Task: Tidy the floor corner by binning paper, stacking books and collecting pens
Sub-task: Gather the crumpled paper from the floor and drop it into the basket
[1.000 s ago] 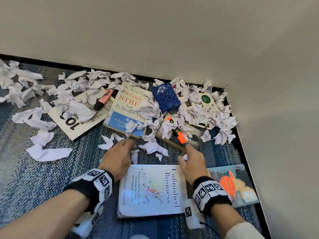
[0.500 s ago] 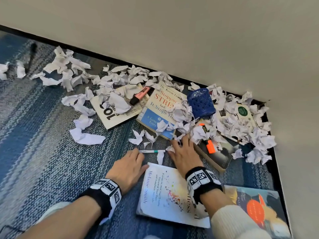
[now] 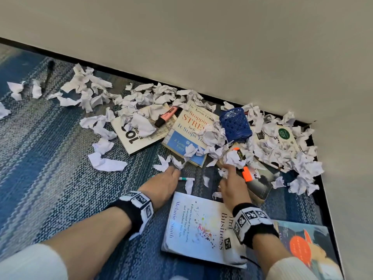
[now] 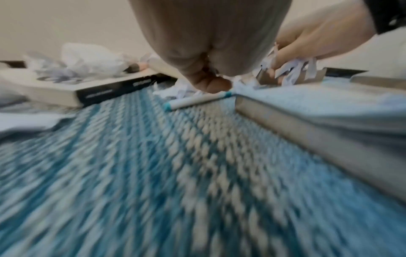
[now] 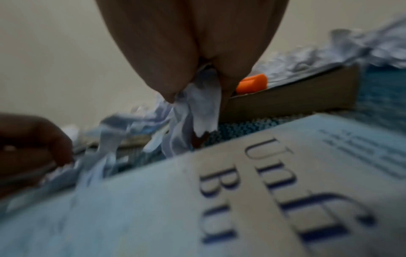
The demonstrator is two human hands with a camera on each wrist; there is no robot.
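Crumpled paper scraps [image 3: 141, 98] litter the blue carpet and several books in the corner. My left hand [image 3: 175, 171] lies over a teal-and-white pen [image 3: 186, 179], and its curled fingertips pinch a scrap [image 3: 177, 164] just beyond it. In the left wrist view the thumb sits right above that pen [image 4: 193, 101]. My right hand [image 3: 229, 170] grips a bunch of scraps [image 5: 197, 107] that hang from its fingers, beside an orange highlighter [image 3: 247, 174] lying on a dark book [image 3: 260, 184]. A blue mesh pen cup [image 3: 235, 124] lies tipped among the paper.
A white book [image 3: 193, 225] lies under my right wrist, with another book [image 3: 302, 245] to its right. A pink highlighter [image 3: 165, 118] rests on the book marked 10 [image 3: 137, 136]. A black marker [image 3: 48, 73] lies far left. Walls close the corner behind and to the right.
My left hand has slid forward over the pen and its fingers have curled at the scraps. The right hand has reached forward and closed on paper by the dark book.
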